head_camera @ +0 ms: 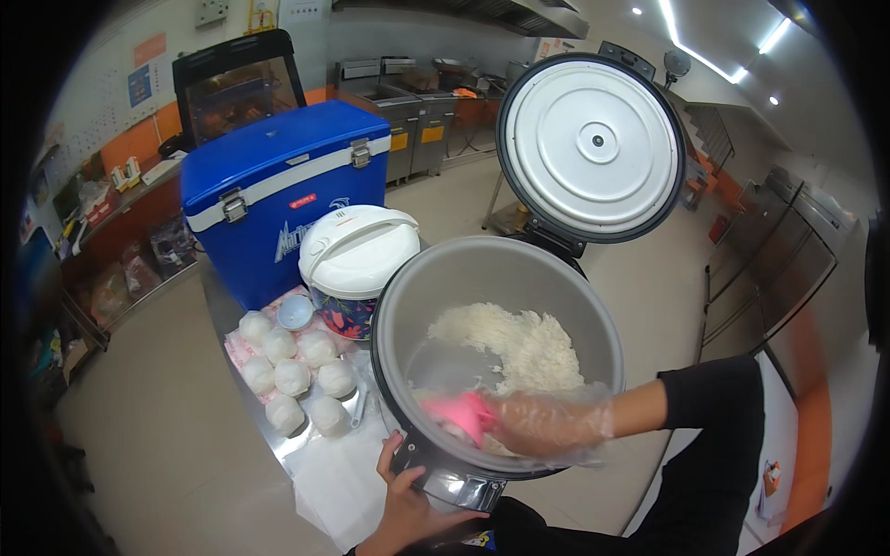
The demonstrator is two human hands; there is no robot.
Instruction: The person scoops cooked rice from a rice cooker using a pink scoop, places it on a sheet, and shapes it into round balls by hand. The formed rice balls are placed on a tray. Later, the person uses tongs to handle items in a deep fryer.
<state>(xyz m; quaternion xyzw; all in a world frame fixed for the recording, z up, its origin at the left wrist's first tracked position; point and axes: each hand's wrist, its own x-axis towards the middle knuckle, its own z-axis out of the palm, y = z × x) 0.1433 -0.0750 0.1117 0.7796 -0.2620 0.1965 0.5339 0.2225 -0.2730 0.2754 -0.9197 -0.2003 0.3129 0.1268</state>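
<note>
My right hand [535, 421], in a clear plastic glove, reaches inside a large rice cooker [605, 333] and holds a pink scoop [459, 415], blurred by motion. Cooked rice [535, 347] lies against the far and right side of the grey pot, with more around the scoop. My bare left hand [410, 504] grips the cooker's near side beside the front latch [480, 491]. Behind, the cooker's round lid [591, 142] stands raised on its hinge. To the left, several white wrapped balls [292, 377] sit on the metal table next to a small pale blue cup [295, 313].
A smaller white-lidded rice cooker [358, 254] stands close to the pot's left, before a blue cooler box [285, 181]. White sheets [341, 472] lie at the table's near end, and a light-coloured utensil handle [359, 406] beside the balls. Stainless cooking equipment [410, 104] lines the back wall.
</note>
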